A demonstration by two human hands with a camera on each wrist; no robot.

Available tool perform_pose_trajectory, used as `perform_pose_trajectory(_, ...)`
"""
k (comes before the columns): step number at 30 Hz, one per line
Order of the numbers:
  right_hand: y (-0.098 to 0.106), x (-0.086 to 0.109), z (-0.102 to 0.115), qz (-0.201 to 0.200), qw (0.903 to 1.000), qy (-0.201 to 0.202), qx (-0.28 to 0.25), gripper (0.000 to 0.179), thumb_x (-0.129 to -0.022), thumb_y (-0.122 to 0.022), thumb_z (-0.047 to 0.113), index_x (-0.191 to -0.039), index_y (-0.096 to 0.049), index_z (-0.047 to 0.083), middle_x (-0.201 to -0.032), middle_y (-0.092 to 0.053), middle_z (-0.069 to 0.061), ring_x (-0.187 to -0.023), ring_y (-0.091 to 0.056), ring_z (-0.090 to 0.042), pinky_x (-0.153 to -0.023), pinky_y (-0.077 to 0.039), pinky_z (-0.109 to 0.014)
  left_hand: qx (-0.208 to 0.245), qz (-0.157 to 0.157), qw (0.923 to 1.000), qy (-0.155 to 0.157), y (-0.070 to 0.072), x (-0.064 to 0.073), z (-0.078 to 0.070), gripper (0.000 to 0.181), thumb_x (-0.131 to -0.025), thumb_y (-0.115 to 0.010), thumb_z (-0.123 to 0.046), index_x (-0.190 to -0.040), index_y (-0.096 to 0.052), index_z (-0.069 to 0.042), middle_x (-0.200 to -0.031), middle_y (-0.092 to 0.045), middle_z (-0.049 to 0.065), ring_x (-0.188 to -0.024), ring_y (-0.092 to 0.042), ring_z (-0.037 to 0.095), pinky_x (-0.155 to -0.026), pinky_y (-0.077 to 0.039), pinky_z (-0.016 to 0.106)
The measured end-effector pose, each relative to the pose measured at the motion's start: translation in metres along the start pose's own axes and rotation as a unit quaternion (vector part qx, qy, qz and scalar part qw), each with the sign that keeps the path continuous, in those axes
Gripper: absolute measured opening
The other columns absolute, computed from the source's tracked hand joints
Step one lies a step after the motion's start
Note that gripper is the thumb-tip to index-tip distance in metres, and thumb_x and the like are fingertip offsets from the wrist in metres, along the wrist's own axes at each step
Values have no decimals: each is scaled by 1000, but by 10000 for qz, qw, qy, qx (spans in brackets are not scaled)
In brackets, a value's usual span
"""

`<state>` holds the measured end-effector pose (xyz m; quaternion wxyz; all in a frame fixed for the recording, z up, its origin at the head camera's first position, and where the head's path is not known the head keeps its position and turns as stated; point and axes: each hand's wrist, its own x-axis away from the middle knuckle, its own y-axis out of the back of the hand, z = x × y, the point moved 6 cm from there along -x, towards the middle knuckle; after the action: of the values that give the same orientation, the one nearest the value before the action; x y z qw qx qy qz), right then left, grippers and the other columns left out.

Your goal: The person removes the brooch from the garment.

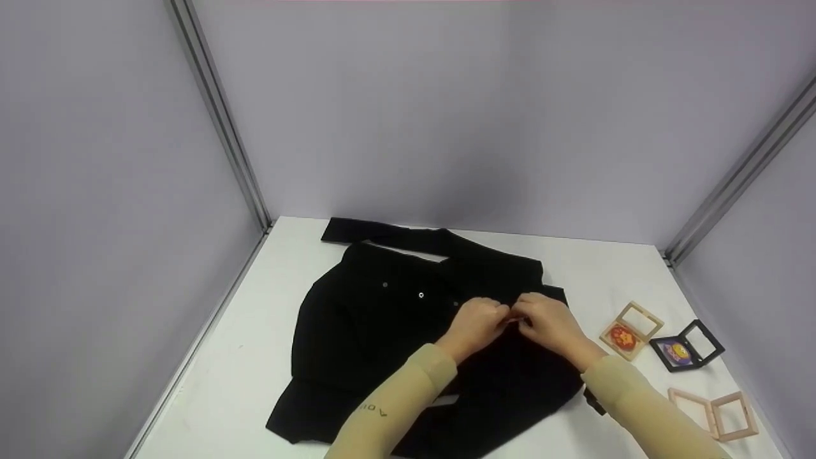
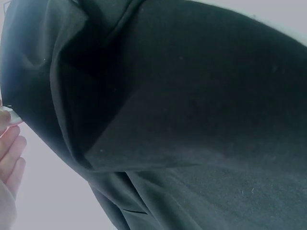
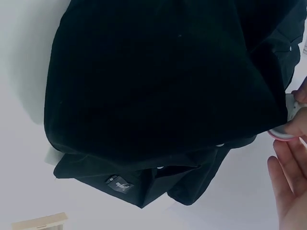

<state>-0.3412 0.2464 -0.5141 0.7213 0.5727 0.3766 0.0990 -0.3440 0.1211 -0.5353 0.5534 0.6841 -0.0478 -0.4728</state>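
A black button-up garment [image 1: 357,331] lies spread on the white table, one sleeve [image 1: 395,236] stretched along the back. Over its right half my left hand [image 1: 478,325] and right hand [image 1: 551,322] meet. Between them is a small round badge with a pink rim [image 3: 279,136], its pale back facing up, at the edge of lifted black cloth. Thumb and fingers of my right hand pinch the badge; my left hand [image 2: 8,160] grips its other side. Much of the badge is hidden by fingers, and its pin cannot be made out.
On the right side of the table stand an open wooden frame with a red badge [image 1: 623,338], an open black frame with a purple badge [image 1: 677,352], and an open pale pink frame [image 1: 716,408]. Grey walls [image 1: 395,127] enclose the table at the back and sides.
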Motion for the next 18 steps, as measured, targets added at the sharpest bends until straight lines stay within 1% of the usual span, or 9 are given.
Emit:
perform_pose_trajectory(6, 1, 0, 0, -84, 9998, 48, -150, 23, -73, -83, -3, -89, -77, 13, -88, -70, 0, -83, -68, -18, -75, -61, -37, 31, 113, 9999, 103, 0, 0, 2, 18, -95, -79, -26, -81, -70, -19, -72, -71, -7, -66, -68, 9, -69, -57, 23)
perform_pose_trajectory(12, 2, 1, -2, -96, 9999, -89, -106, 23, -74, -84, -4, -87, -75, 13, -84, -71, 1, -76, -69, -17, -71, -60, -37, 370, -60, 9991, 187, 3, 1, 4, 19, -94, -80, -20, -77, -69, -18, -71, -71, -6, -64, -67, 10, -64, -56, 23)
perform_pose_trajectory(15, 3, 0, -1, -154, 9999, 48, -40, 24, -73, -84, -5, -87, -74, 13, -83, -70, 1, -76, -68, -18, -71, -60, -37, 411, -50, 9990, 175, 2, 1, 4, 19, -94, -79, -22, -79, -69, -18, -73, -71, -6, -66, -68, 10, -66, -57, 24)
perform_pose_trajectory(18, 4, 0, 1, -282, 9991, 326, 9, 26, -71, -83, -7, -86, -75, 12, -84, -69, 0, -79, -67, -19, -73, -59, -36, 334, 11, 9994, 124, 0, 1, 3, 18, -94, -80, -23, -81, -69, -18, -74, -72, -6, -68, -69, 10, -69, -58, 24)
